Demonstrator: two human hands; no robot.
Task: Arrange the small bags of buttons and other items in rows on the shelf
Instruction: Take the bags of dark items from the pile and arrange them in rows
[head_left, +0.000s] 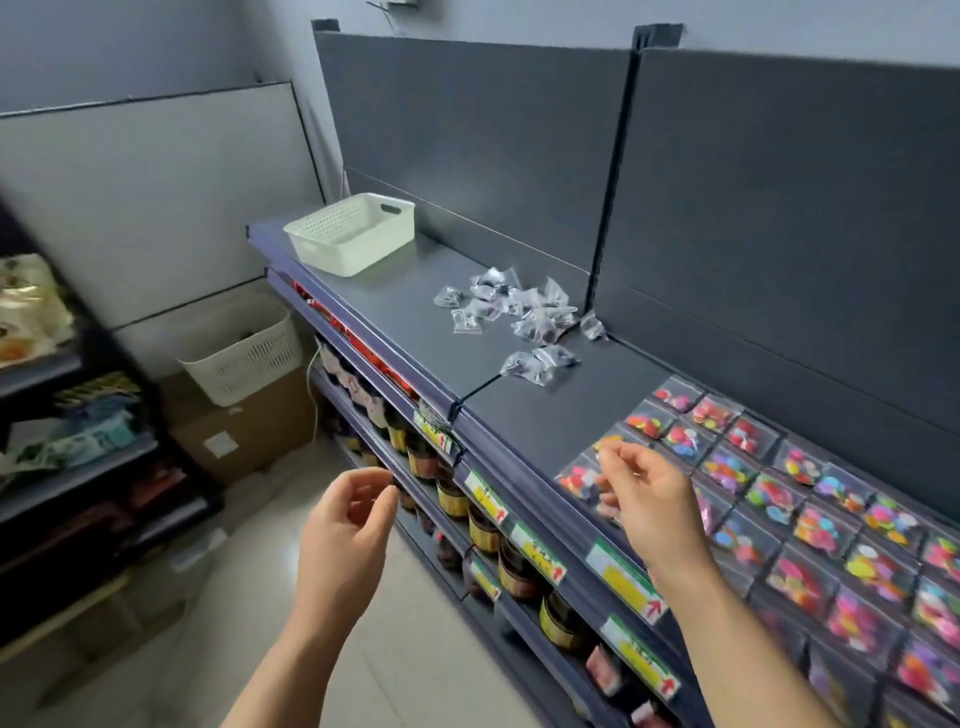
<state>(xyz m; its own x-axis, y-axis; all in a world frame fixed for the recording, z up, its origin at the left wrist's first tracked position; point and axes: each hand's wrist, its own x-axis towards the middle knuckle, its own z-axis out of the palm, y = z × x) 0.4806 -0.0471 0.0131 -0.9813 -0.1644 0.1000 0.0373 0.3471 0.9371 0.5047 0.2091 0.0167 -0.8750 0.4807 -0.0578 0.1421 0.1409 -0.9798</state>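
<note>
Rows of small clear bags of colourful buttons (810, 519) lie flat on the right part of the dark shelf (540, 415). A loose heap of clear bags with dark items (519, 309) sits mid-shelf by the divider post, and two more such bags (540, 359) lie nearer the front. My right hand (649, 499) hovers over the left end of the button rows, fingers loosely curled, nothing visibly held. In front of the shelf's edge, over the floor, my left hand (348, 525) is loosely curled and holds nothing.
A white perforated basket (353, 234) stands at the shelf's far left end. Lower shelves hold jars (483, 530) behind price tags. On the floor to the left are a white laundry basket (244, 358) on cardboard boxes and another dark rack (62, 441).
</note>
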